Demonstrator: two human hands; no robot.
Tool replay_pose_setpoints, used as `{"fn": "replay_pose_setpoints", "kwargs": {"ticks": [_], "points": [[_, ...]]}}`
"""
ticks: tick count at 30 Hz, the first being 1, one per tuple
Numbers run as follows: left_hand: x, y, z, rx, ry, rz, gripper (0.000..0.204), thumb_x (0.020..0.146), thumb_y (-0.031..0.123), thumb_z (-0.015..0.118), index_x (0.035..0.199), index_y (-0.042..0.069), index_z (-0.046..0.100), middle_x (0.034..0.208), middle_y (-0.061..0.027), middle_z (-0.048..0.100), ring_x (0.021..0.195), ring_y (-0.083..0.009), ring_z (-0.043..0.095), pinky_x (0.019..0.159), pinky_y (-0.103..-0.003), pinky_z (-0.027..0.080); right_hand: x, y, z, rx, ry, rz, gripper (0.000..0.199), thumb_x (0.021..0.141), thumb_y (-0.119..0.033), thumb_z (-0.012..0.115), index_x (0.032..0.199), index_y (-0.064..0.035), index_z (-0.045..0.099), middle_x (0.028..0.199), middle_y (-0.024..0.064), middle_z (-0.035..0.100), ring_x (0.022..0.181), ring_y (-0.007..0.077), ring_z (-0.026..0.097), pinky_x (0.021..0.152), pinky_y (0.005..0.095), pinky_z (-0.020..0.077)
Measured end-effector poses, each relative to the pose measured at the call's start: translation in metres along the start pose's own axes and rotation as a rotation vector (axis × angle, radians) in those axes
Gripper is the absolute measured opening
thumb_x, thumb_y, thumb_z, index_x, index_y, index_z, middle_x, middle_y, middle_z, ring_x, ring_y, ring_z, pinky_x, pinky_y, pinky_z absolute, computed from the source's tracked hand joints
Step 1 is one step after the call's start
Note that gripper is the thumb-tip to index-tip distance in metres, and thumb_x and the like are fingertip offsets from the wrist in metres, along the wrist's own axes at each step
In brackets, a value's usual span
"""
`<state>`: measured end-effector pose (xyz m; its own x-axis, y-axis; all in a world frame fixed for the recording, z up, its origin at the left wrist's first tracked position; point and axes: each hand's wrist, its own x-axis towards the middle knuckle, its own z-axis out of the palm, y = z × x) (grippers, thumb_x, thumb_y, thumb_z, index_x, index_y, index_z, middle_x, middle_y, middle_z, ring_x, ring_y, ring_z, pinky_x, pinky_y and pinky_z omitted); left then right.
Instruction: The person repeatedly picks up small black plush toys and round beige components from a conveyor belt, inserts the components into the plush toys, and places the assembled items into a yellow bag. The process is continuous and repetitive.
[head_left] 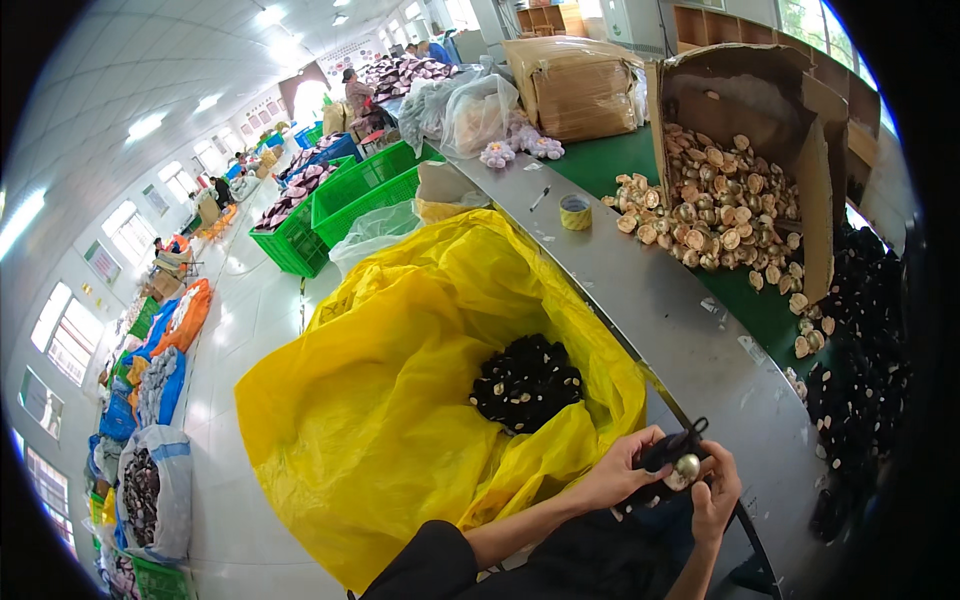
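Over the near edge of the grey metal table (640, 300), both of my hands are closed on a small black fabric piece (655, 458) with a loop at its top. My left hand (622, 472) grips it from the left. My right hand (716, 497) has its fingers on the right side, by a shiny gold domed piece (684, 472) that sits against the black fabric. Whether the dome is fastened there I cannot tell. Left of my hands, a large yellow plastic bag (370, 400) gapes, with a heap of black pieces with pale spots (525, 385) inside.
A tipped cardboard box (745, 85) spills gold and beige cup-shaped pieces (715, 200) onto the table. Black pieces (860, 340) are heaped at the right. A tape roll (575, 212) stands farther back. Green crates (365, 190) are beyond the bag; people work far off.
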<state>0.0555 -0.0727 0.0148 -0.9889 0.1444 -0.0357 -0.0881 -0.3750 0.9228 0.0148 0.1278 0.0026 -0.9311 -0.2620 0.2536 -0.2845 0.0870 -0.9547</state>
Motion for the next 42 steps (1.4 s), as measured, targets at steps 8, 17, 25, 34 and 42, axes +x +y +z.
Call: {"fn": "replay_pose_setpoints", "kwargs": {"ticks": [8, 17, 25, 34, 42], "points": [[-0.033, 0.015, -0.007, 0.081, -0.056, 0.155, 0.025, 0.096, 0.017, 0.071, 0.114, 0.006, 0.057, 0.095, 0.0047, 0.052, 0.087, -0.0027, 0.048, 0.076, -0.02, 0.04, 0.0, -0.026, 0.024, 0.634, -0.356, 0.326, 0.08, 0.069, -0.052, 0.09, 0.116, 0.0063, 0.062, 0.101, 0.0063, 0.069, 0.092, 0.0138, 0.068, 0.086, 0.0282, 0.0548], [-0.025, 0.009, -0.02, 0.125, 0.018, 0.249, 0.039, 0.099, 0.016, 0.064, 0.134, 0.004, 0.053, 0.111, 0.0003, 0.055, 0.091, -0.0024, 0.053, 0.059, -0.013, 0.046, 0.018, -0.002, 0.045, 0.852, -0.415, 0.354, 0.071, 0.071, -0.045, 0.092, 0.113, 0.0043, 0.062, 0.097, 0.0093, 0.07, 0.084, 0.0173, 0.068, 0.078, 0.0279, 0.0559], [0.031, 0.016, -0.019, 0.092, -0.02, 0.124, 0.039, 0.101, 0.03, 0.06, 0.129, 0.003, 0.055, 0.126, -0.0058, 0.058, 0.096, -0.0066, 0.056, 0.062, -0.013, 0.046, 0.035, 0.006, 0.043, 0.673, -0.106, 0.279, 0.067, 0.07, -0.039, 0.092, 0.112, 0.0011, 0.059, 0.102, 0.0043, 0.059, 0.085, 0.0142, 0.063, 0.073, 0.0238, 0.0507], [0.086, -0.014, -0.019, 0.075, -0.074, 0.038, 0.02, 0.098, 0.016, 0.061, 0.113, 0.004, 0.057, 0.119, -0.007, 0.049, 0.104, -0.0147, 0.051, 0.093, -0.027, 0.041, 0.055, 0.015, 0.011, 0.305, 0.015, 0.275, 0.064, 0.07, -0.042, 0.092, 0.103, 0.0029, 0.061, 0.102, 0.0039, 0.052, 0.089, 0.0152, 0.058, 0.077, 0.0267, 0.0469], [0.082, -0.047, -0.012, -0.083, -0.007, 0.07, 0.022, 0.099, 0.017, 0.056, 0.116, 0.004, 0.05, 0.117, -0.0086, 0.044, 0.11, -0.0174, 0.049, 0.1, -0.032, 0.038, 0.055, 0.008, 0.011, -0.185, -0.036, 0.032, 0.049, 0.073, -0.035, 0.091, 0.091, 0.0008, 0.062, 0.099, 0.0112, 0.054, 0.086, 0.0213, 0.054, 0.076, 0.0301, 0.0448]]}}
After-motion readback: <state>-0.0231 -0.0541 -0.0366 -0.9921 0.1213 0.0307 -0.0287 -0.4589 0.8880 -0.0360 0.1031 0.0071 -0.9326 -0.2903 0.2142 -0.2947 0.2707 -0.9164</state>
